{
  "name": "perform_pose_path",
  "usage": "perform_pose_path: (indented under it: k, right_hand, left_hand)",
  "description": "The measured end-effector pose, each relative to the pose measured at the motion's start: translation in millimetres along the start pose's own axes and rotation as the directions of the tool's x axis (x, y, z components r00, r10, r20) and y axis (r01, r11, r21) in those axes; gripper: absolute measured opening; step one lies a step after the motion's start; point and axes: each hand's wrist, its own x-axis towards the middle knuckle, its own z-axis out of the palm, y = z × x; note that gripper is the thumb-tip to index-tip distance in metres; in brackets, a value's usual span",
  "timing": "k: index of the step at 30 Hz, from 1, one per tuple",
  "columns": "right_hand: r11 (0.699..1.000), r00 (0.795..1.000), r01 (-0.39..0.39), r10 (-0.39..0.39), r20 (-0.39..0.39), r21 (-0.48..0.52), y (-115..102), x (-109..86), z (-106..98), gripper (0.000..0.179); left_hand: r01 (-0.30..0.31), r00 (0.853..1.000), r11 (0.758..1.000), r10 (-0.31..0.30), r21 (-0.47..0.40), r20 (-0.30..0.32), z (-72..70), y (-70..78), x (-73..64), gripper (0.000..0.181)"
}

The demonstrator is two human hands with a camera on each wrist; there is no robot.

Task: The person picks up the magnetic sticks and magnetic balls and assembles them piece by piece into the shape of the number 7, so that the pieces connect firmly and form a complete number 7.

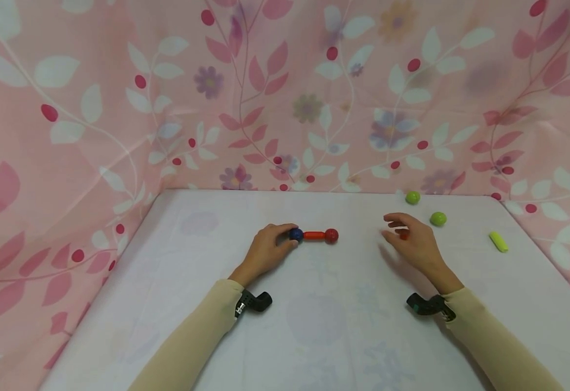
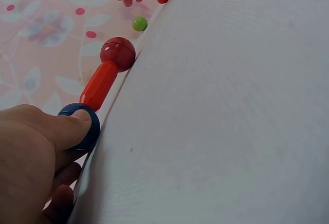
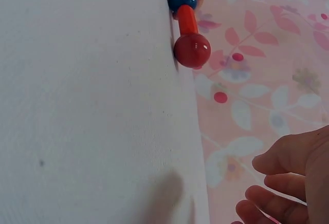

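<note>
A blue ball (image 1: 296,234), an orange-red rod (image 1: 314,235) and a dark red ball (image 1: 331,235) are joined in a line on the table. My left hand (image 1: 267,251) pinches the blue ball between thumb and fingers, as the left wrist view also shows with the thumb (image 2: 77,126) across it. To the right, my right hand (image 1: 414,244) hovers above the table with loosely bent fingers and holds nothing. Partly hidden behind it is a loose red rod (image 1: 404,234), seen more fully in the left wrist view.
Two green balls (image 1: 438,219) (image 1: 413,197) lie beyond my right hand, toward the table's back edge. Farther right is a yellow-green rod (image 1: 498,241). A white cloth covers the table (image 1: 314,326), and pink floral fabric (image 1: 285,98) hangs behind and beside it.
</note>
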Motion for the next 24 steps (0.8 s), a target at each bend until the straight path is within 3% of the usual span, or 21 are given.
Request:
perform_pose_path:
  k: [9,19,24]
  right_hand:
    - [0.998,1.0,0.027,-0.027,-0.009,-0.053,11,-4.6,-16,0.039]
    - [0.991,0.99,-0.105,0.112,0.085,-0.084,23,-13.8,-25,0.044]
    - [0.987,0.985,-0.115,0.128,0.116,-0.109,28,-15.5,-26,0.047]
  left_hand:
    - [-0.017,1.0,1.0,0.017,0.003,-0.005,-0.6,-0.9,1.4,0.04]
    - [-0.033,0.999,0.999,0.033,-0.02,-0.014,2.7,-4.2,1.2,0.039]
    - [-0.032,0.999,0.999,0.032,-0.021,-0.009,2.5,-4.4,1.0,0.04]
